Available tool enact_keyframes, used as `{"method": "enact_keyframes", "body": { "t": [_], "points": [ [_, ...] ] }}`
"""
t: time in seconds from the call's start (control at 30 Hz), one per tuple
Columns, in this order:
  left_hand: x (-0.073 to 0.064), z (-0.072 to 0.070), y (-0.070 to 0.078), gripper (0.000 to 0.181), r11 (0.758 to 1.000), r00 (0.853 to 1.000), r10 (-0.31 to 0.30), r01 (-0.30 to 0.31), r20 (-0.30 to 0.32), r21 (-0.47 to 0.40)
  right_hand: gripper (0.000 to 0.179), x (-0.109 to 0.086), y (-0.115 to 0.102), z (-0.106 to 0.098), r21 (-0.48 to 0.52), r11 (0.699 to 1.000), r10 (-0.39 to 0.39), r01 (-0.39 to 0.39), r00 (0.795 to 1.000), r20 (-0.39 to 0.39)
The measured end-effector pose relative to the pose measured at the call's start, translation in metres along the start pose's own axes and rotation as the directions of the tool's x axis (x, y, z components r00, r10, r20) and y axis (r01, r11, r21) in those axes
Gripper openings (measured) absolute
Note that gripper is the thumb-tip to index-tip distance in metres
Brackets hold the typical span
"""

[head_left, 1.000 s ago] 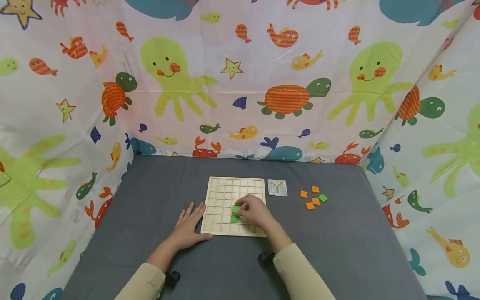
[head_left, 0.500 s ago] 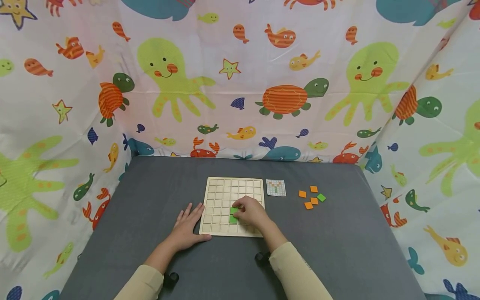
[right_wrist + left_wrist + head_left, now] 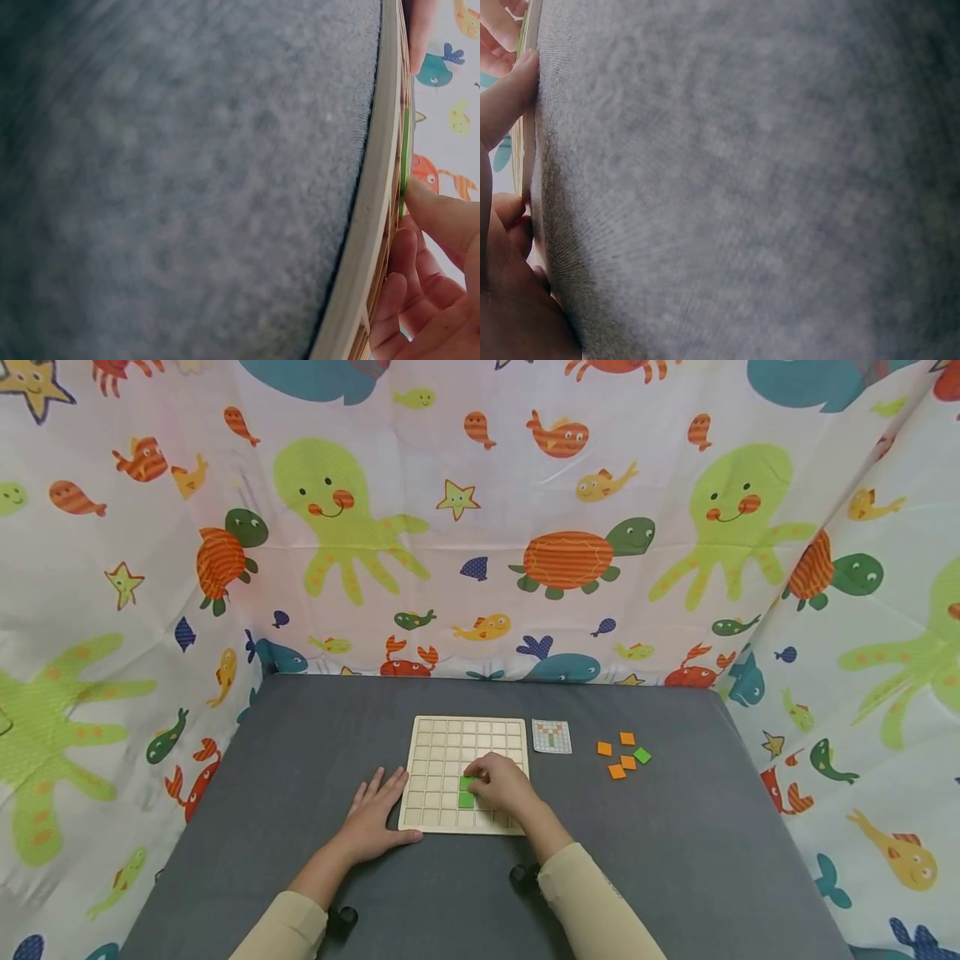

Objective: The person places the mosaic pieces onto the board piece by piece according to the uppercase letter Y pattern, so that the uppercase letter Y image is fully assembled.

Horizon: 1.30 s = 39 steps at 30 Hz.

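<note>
A pale wooden grid board (image 3: 435,752) lies flat on the grey table. Two green square tiles meet in its lower middle: the nearer tile (image 3: 467,800) sits in a cell, and the farther tile (image 3: 466,783) is partly covered by my right hand (image 3: 504,787). Thumb and index finger of that hand pinch the farther tile down at the board. In the right wrist view the thumb (image 3: 431,206) touches a green edge. My left hand (image 3: 375,818) rests with spread fingers at the board's left edge, its thumb by the near corner.
Right of the board lies a small printed pattern card (image 3: 551,737). Farther right are several loose orange tiles (image 3: 627,762) and one green tile (image 3: 642,756). A curtain with sea animals (image 3: 570,560) surrounds the grey table (image 3: 675,860) at the back and sides.
The farther green tile has settled down against the nearer one as my right fingers lowered slightly. My left hand stays at the board's edge. The whole view shifted a little.
</note>
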<state>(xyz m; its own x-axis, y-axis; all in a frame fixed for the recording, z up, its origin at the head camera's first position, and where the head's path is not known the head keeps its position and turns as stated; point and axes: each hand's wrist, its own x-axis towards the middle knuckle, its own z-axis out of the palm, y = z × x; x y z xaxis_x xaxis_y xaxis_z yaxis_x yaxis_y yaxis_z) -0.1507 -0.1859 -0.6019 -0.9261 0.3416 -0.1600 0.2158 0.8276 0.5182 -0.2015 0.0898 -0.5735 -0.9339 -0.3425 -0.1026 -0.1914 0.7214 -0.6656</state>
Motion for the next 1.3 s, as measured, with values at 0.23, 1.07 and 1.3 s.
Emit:
{"method": "enact_keyframes", "body": {
  "t": [0.23, 1.07, 1.3],
  "points": [
    [0.0, 0.004, -0.003, 0.115, 1.0, 1.0, 0.004, -0.004, -0.008, 0.001, 0.017, -0.001, 0.001, 0.001, 0.011, 1.0, -0.004, 0.004, 1.0, -0.013],
    [-0.001, 0.002, 0.003, 0.112, 1.0, 1.0, 0.014, -0.014, -0.023, -0.017, 0.022, -0.005, 0.006, -0.009, 0.08, 0.996, -0.04, 0.045, 0.997, -0.069],
    [-0.001, 0.003, 0.0, 0.112, 1.0, 0.999, 0.018, -0.018, -0.028, -0.014, 0.021, -0.009, 0.007, -0.015, 0.127, 0.992, -0.004, 0.018, 0.994, -0.106]
  ]
}}
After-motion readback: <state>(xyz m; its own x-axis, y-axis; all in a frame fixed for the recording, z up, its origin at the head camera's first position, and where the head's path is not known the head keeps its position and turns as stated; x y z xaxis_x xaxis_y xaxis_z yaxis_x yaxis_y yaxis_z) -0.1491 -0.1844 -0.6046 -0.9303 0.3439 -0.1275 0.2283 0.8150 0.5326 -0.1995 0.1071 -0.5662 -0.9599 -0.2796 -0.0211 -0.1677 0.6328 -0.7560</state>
